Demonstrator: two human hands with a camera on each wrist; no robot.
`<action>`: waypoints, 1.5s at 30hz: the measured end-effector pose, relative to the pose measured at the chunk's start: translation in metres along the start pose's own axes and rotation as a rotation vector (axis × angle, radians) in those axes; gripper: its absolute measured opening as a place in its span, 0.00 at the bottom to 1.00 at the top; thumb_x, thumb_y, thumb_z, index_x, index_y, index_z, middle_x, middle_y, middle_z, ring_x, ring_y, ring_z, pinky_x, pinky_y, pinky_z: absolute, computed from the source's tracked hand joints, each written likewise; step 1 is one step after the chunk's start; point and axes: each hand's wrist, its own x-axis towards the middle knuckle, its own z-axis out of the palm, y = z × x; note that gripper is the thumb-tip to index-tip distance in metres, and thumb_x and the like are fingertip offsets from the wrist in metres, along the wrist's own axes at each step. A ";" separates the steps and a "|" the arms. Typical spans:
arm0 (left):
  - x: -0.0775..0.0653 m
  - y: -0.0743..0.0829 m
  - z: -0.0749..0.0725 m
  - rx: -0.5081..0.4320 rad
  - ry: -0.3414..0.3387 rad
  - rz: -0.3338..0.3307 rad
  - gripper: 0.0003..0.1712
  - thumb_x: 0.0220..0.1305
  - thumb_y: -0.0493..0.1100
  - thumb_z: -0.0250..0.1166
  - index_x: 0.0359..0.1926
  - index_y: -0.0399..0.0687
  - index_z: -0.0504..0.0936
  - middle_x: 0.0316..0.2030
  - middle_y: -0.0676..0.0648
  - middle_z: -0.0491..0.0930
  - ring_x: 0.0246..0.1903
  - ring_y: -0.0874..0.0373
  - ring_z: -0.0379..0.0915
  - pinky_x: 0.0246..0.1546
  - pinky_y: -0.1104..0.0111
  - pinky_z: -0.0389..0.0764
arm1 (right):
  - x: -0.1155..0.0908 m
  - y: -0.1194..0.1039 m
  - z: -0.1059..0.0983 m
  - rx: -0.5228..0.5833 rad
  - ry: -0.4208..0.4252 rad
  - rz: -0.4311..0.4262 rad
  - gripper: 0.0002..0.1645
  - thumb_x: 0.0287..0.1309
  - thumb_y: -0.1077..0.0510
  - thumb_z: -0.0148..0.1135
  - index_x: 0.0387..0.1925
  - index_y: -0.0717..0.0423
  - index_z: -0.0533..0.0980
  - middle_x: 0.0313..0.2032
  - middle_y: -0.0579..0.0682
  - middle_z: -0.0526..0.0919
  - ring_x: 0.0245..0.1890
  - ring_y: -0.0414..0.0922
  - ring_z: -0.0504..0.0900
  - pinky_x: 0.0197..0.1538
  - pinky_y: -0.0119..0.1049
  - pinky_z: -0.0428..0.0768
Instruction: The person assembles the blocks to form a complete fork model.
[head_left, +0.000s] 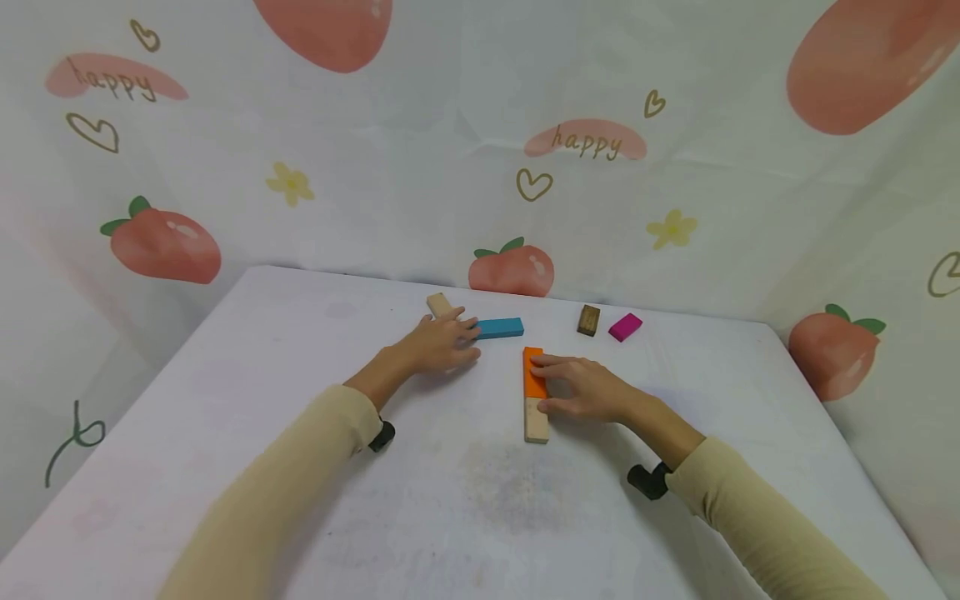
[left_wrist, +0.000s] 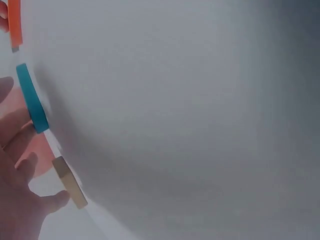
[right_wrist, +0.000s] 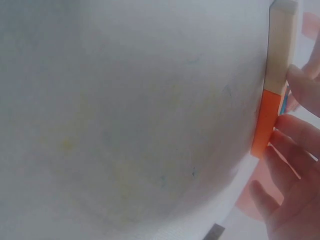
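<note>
My left hand (head_left: 444, 343) is spread low over the table, its fingers at the near end of a blue wooden block (head_left: 500, 328). In the left wrist view, another finger (left_wrist: 56, 201) of that hand touches a plain wood block (left_wrist: 70, 183). My right hand (head_left: 588, 388) lies beside an orange block (head_left: 534, 375) and a pale wood block (head_left: 536, 421), which stand end to end in one line. Its fingertips touch the orange block (right_wrist: 267, 122), while the thumb (right_wrist: 302, 90) touches the pale block (right_wrist: 281, 50).
A dark brown block (head_left: 588, 320) and a magenta block (head_left: 626, 327) lie at the back right of the white table (head_left: 420, 517). Behind them hangs a white cloth (head_left: 420, 167) printed with peaches. Black wrist cameras (head_left: 648, 482) sit under the sleeves.
</note>
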 end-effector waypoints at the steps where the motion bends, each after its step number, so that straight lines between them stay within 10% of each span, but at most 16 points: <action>1: 0.002 0.000 0.000 -0.002 -0.003 0.001 0.32 0.72 0.55 0.54 0.70 0.44 0.70 0.72 0.45 0.65 0.75 0.43 0.46 0.65 0.35 0.56 | 0.000 0.000 0.000 0.000 0.000 -0.003 0.36 0.62 0.44 0.66 0.66 0.58 0.73 0.70 0.54 0.69 0.70 0.58 0.66 0.66 0.60 0.66; 14: 0.021 0.013 -0.001 0.151 0.013 0.022 0.28 0.72 0.55 0.52 0.66 0.50 0.76 0.68 0.49 0.70 0.76 0.47 0.45 0.66 0.30 0.39 | 0.001 -0.001 -0.004 0.007 0.005 -0.026 0.36 0.62 0.45 0.66 0.66 0.59 0.73 0.70 0.55 0.69 0.70 0.58 0.66 0.66 0.59 0.67; 45: 0.038 0.027 0.008 0.052 -0.039 0.083 0.28 0.72 0.55 0.55 0.68 0.51 0.74 0.70 0.50 0.68 0.76 0.48 0.45 0.70 0.39 0.48 | 0.000 0.001 -0.001 0.015 0.005 -0.015 0.36 0.63 0.44 0.66 0.66 0.59 0.73 0.70 0.55 0.68 0.70 0.59 0.65 0.66 0.61 0.65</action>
